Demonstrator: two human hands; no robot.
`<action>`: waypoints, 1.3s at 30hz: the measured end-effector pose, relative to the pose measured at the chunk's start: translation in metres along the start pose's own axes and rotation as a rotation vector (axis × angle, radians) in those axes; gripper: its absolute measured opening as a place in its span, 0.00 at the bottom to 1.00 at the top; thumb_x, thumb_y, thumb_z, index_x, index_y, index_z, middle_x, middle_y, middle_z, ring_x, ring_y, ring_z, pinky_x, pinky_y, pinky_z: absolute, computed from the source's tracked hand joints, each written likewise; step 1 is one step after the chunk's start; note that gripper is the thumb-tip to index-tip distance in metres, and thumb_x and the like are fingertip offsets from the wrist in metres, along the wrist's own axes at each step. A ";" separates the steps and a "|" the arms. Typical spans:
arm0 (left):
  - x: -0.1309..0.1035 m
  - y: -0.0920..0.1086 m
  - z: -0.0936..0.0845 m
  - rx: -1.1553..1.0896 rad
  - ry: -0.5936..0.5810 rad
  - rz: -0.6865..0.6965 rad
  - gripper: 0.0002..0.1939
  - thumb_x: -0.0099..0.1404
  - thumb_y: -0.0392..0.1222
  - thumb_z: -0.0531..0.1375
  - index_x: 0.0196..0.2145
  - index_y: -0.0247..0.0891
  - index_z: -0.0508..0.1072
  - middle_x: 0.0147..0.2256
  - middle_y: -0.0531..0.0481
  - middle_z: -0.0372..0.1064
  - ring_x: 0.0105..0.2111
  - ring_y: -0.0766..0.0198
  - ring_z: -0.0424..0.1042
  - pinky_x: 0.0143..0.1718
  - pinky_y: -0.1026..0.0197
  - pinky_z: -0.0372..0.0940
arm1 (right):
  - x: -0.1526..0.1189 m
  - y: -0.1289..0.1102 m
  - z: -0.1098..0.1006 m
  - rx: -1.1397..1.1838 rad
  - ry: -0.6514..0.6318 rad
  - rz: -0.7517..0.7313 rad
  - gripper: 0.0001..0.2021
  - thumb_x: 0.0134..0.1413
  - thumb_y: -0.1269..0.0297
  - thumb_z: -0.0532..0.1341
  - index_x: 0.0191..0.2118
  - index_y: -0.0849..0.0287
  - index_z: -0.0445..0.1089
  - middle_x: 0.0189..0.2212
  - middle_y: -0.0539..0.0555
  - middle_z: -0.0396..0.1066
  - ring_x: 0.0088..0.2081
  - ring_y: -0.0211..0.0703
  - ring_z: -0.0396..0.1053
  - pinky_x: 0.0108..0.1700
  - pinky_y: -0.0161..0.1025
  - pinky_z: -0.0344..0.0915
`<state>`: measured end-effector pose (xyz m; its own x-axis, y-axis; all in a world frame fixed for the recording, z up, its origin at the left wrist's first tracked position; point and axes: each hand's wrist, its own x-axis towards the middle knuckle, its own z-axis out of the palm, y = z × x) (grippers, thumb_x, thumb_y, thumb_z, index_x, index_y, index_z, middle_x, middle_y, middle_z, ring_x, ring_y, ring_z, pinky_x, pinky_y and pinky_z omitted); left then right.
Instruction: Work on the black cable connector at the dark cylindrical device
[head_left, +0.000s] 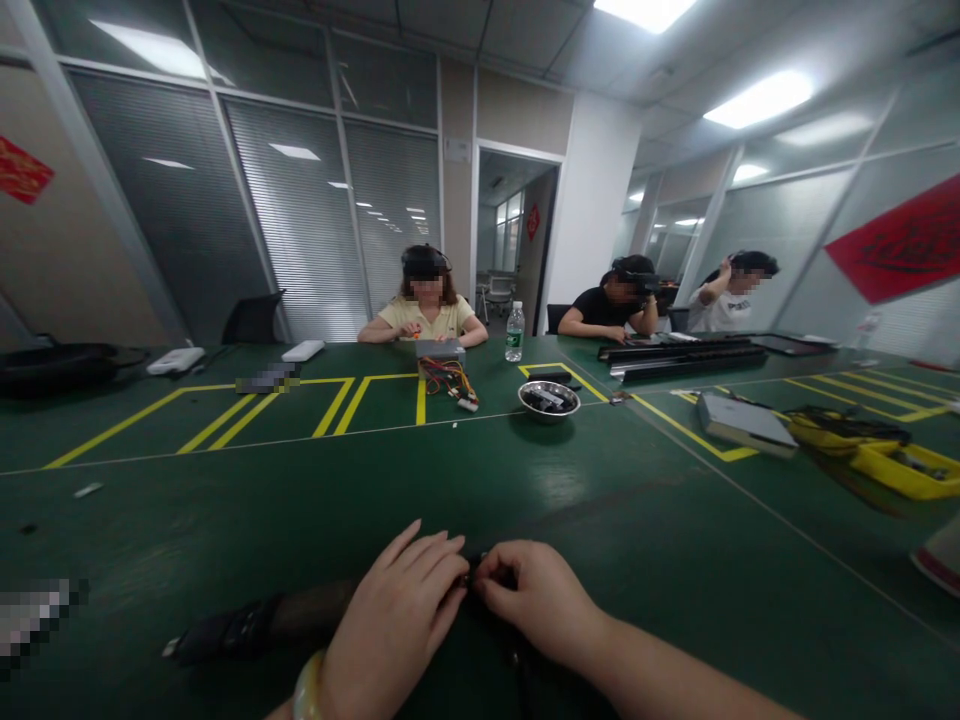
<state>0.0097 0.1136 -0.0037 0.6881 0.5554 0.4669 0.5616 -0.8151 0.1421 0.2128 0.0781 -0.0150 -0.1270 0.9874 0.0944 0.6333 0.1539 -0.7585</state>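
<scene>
A small dark part sits between the hands, low over the bench; a slipping pinch could drop it. The right hand curls, fingers narrowed on it; the left hand arches palm-down, its grip impossible to tell.

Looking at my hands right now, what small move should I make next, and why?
I'd probably ease your right hand slightly aside: its fingertips and those of your left hand crowd around a small dark piece and hide most of it, so a clearer view might help.
</scene>
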 end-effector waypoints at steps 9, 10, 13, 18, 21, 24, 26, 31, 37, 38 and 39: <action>0.000 0.000 0.000 0.029 0.042 0.010 0.07 0.64 0.36 0.59 0.40 0.43 0.75 0.50 0.50 0.74 0.52 0.53 0.72 0.62 0.35 0.55 | 0.002 0.002 0.003 0.010 0.002 0.001 0.06 0.55 0.65 0.61 0.34 0.56 0.77 0.30 0.49 0.77 0.32 0.38 0.71 0.34 0.32 0.60; 0.000 0.000 -0.001 0.037 0.037 0.013 0.08 0.64 0.36 0.59 0.40 0.43 0.75 0.50 0.50 0.74 0.52 0.53 0.72 0.62 0.35 0.55 | 0.002 0.003 0.003 0.011 0.000 0.005 0.06 0.55 0.66 0.61 0.34 0.56 0.77 0.30 0.49 0.77 0.32 0.39 0.71 0.34 0.32 0.60; 0.000 -0.001 -0.005 0.070 -0.003 0.051 0.09 0.63 0.35 0.60 0.41 0.44 0.75 0.51 0.50 0.74 0.52 0.52 0.72 0.61 0.36 0.57 | 0.001 0.003 0.003 0.014 0.003 0.011 0.05 0.54 0.66 0.62 0.33 0.56 0.77 0.30 0.49 0.77 0.32 0.38 0.71 0.34 0.32 0.60; 0.000 -0.001 -0.003 0.076 -0.058 0.078 0.13 0.62 0.37 0.62 0.46 0.43 0.75 0.51 0.48 0.74 0.52 0.52 0.72 0.61 0.38 0.58 | 0.001 0.001 0.002 0.010 0.006 0.001 0.05 0.54 0.66 0.62 0.34 0.56 0.77 0.30 0.48 0.77 0.32 0.38 0.71 0.34 0.31 0.60; -0.001 0.001 0.000 0.050 -0.056 0.034 0.13 0.63 0.36 0.61 0.46 0.43 0.74 0.51 0.48 0.74 0.51 0.52 0.72 0.61 0.37 0.58 | 0.000 0.001 0.002 0.009 0.005 0.001 0.06 0.54 0.66 0.61 0.34 0.55 0.77 0.30 0.48 0.77 0.31 0.38 0.71 0.34 0.32 0.60; -0.001 0.002 0.001 0.008 -0.067 -0.017 0.11 0.64 0.35 0.59 0.45 0.44 0.73 0.50 0.50 0.74 0.51 0.53 0.72 0.61 0.35 0.57 | 0.001 0.003 0.002 0.005 0.006 -0.004 0.06 0.54 0.66 0.62 0.34 0.55 0.77 0.30 0.48 0.77 0.32 0.38 0.71 0.34 0.32 0.60; -0.001 0.003 0.001 -0.018 -0.078 -0.039 0.10 0.64 0.34 0.58 0.43 0.44 0.73 0.50 0.50 0.74 0.51 0.53 0.72 0.61 0.34 0.57 | 0.001 0.003 0.002 0.004 0.007 -0.002 0.05 0.54 0.66 0.62 0.33 0.55 0.77 0.30 0.48 0.77 0.32 0.38 0.71 0.34 0.31 0.60; -0.001 0.003 0.002 -0.062 -0.058 -0.078 0.08 0.65 0.34 0.58 0.40 0.43 0.72 0.49 0.50 0.74 0.51 0.54 0.72 0.61 0.35 0.56 | 0.001 0.002 0.001 0.014 0.002 0.002 0.05 0.55 0.66 0.62 0.33 0.56 0.76 0.30 0.48 0.76 0.31 0.38 0.71 0.34 0.31 0.60; 0.000 0.003 0.003 -0.105 -0.022 -0.098 0.08 0.63 0.33 0.58 0.38 0.43 0.72 0.45 0.52 0.75 0.48 0.56 0.74 0.61 0.37 0.57 | 0.001 -0.001 0.001 0.029 0.011 0.013 0.04 0.54 0.68 0.62 0.32 0.57 0.75 0.28 0.48 0.75 0.30 0.37 0.70 0.33 0.31 0.59; 0.001 0.004 0.003 -0.109 -0.014 -0.100 0.08 0.63 0.33 0.58 0.38 0.43 0.72 0.45 0.52 0.76 0.48 0.56 0.74 0.61 0.37 0.57 | 0.001 -0.001 0.001 0.027 0.012 0.016 0.04 0.53 0.67 0.62 0.32 0.57 0.75 0.28 0.48 0.75 0.30 0.37 0.70 0.33 0.31 0.59; 0.001 0.004 0.003 -0.112 -0.010 -0.100 0.08 0.62 0.33 0.58 0.38 0.43 0.73 0.45 0.52 0.76 0.47 0.56 0.74 0.61 0.37 0.57 | 0.001 0.000 0.001 0.026 0.011 0.017 0.03 0.53 0.67 0.62 0.32 0.57 0.75 0.29 0.48 0.75 0.31 0.37 0.70 0.33 0.31 0.59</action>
<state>0.0142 0.1112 -0.0056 0.6362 0.6358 0.4372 0.5731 -0.7687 0.2840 0.2122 0.0786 -0.0151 -0.1079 0.9902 0.0888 0.6153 0.1366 -0.7763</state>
